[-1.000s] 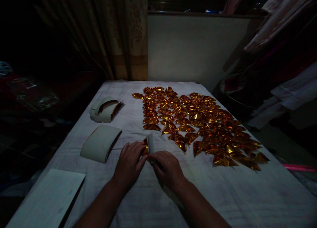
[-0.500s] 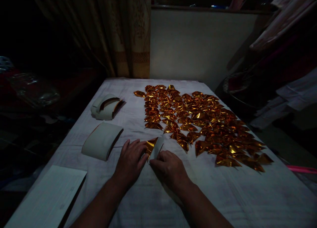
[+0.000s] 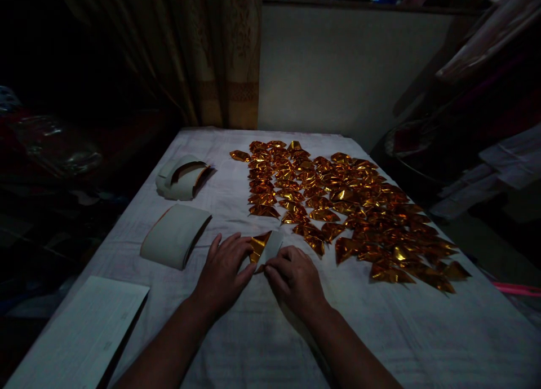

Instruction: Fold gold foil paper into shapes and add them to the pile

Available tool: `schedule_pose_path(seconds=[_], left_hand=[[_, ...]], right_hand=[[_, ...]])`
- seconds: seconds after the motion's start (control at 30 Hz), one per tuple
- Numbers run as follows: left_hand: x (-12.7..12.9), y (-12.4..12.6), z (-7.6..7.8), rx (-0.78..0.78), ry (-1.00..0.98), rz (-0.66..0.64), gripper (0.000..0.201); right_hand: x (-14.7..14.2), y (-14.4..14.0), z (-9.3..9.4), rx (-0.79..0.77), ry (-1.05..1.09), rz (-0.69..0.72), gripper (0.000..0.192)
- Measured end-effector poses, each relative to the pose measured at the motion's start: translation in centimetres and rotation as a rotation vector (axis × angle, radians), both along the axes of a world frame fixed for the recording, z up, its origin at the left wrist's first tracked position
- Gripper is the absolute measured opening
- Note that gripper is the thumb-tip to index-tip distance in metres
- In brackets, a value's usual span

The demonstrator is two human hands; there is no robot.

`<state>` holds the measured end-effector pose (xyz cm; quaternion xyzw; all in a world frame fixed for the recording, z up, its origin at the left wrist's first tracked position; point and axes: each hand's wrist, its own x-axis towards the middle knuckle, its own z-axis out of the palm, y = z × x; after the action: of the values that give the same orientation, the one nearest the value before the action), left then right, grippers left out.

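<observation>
A dim room, curtain (image 3: 220,56) behind a cloth-covered table (image 3: 401,332) spread with folded gold pieces (image 3: 350,208). Left hand (image 3: 222,273) and right hand (image 3: 296,279), fingers bent, pinch a gold foil paper (image 3: 264,247) on the table.

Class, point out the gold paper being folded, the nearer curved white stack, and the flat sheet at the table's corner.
Gold paper (image 3: 258,246), head view: shiny face.
Curved white stack (image 3: 174,235), head view: top.
Flat sheet (image 3: 88,332), head view: middle.
</observation>
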<state>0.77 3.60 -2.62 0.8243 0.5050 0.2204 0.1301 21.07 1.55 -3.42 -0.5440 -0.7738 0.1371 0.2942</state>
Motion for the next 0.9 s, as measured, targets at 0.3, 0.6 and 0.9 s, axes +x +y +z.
schedule_pose_path(seconds=[0.3, 0.6, 0.9], left_hand=[[0.0, 0.1, -0.2, -0.015, -0.013, -0.002, 0.023], [-0.1, 0.0, -0.2, -0.02, -0.015, -0.009, 0.021], [0.0, 0.0, 0.1, -0.052, -0.01, -0.001, 0.027]], right_hand=[[-1.0, 0.0, 0.1, -0.006, -0.035, -0.116, 0.01], [-1.3, 0.3, 0.0, -0.008, -0.101, -0.127, 0.012], [-1.3, 0.3, 0.1, -0.016, -0.117, -0.115, 0.012]])
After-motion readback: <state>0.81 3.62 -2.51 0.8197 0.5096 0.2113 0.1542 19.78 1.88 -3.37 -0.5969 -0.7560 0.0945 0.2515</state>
